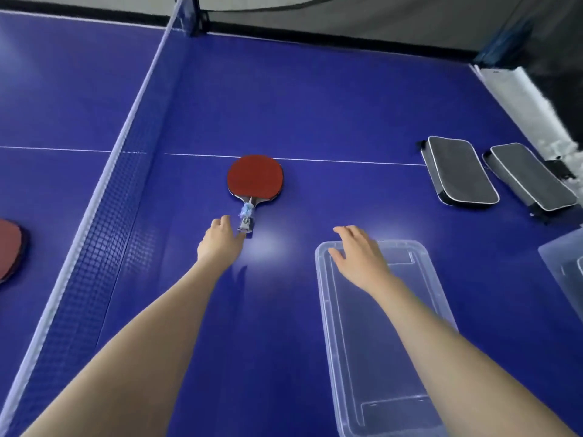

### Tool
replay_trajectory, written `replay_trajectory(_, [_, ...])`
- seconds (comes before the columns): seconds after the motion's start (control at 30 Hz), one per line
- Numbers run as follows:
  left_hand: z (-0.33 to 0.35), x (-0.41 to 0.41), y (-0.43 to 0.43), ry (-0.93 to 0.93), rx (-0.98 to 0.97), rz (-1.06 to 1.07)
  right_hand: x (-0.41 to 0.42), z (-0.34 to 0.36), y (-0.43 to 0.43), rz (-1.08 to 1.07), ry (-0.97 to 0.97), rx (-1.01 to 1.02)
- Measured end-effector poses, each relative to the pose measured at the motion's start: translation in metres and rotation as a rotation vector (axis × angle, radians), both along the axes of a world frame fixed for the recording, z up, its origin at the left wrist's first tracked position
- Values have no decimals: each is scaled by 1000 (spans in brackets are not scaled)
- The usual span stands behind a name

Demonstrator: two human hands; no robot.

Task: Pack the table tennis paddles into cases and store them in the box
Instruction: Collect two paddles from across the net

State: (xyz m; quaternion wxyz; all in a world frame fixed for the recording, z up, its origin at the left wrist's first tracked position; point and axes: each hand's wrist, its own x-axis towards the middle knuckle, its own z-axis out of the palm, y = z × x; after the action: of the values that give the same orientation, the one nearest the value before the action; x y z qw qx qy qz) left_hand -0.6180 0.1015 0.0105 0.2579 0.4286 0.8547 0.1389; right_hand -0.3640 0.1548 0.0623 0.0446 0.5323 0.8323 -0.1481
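A red-faced paddle (255, 178) lies flat on the blue table (315, 105), handle toward me. My left hand (219, 241) reaches to the handle's end, and its fingertips touch it. A clear plastic box (328, 310) stands empty at the near right. My right hand (356, 253) hovers over the box's far end with fingers relaxed and holds nothing. Two grey cases (459, 170) (531, 176) with white piping lie side by side at the far right. Another red paddle (9, 247) shows at the left edge, beyond the net.
The net (104, 222) runs diagonally from the near left to the far post (191, 14). A second clear plastic piece (564, 260) sits at the right edge. White material (530, 99) lies off the table's right side.
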Motion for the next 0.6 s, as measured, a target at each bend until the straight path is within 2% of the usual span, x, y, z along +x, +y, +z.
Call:
replay_trajectory(0.3, [-44,-14,70,-169,-29,146,-13,-25,11,-65,8,-38])
replay_trajectory(0.47, [-60,-10,88,-118,-38,147,-3,-36,4,-98,41,-37])
replay_trajectory(0.6, [-70,-7,92,-157,-17,176,3,-40,-2,-111,44,-44])
